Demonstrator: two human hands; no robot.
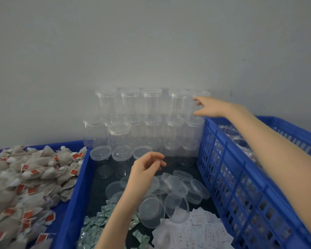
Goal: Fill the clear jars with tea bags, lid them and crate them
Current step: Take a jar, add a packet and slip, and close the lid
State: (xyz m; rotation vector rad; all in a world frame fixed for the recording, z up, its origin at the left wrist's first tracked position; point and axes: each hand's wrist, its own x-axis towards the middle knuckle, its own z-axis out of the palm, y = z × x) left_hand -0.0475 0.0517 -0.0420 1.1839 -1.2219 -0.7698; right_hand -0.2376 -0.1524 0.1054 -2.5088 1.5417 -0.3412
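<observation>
Two bare hands are showing in my feed, and neither is holding anything. I am seeing the right hand (207,106) reaching forward with thumb and fingers spread apart, its fingertips just at the rightmost jar (198,105) of the top row, though I cannot tell whether they are touching it. Left of that hand, the stack of clear jars (144,119) is standing lidded and upright against the grey wall (151,42), in tiers. Below the right forearm, the blue slatted crate (241,177) is sitting, with a few clear jars lying blurred inside it. I am seeing the left hand (147,168) hovering with its fingers loosely curled and empty, just in front of the lowest jars. Beneath and to the right of that hand, loose clear lids (176,191) are lying in a heap inside the blue tray (74,194). Nearer than the left wrist, green sachets (95,229) and white sachets (196,230) are lying scattered in the same tray. Well to the left of the left hand, tea bags (25,186) with red tags are piling up in a separate blue bin (43,143).
</observation>
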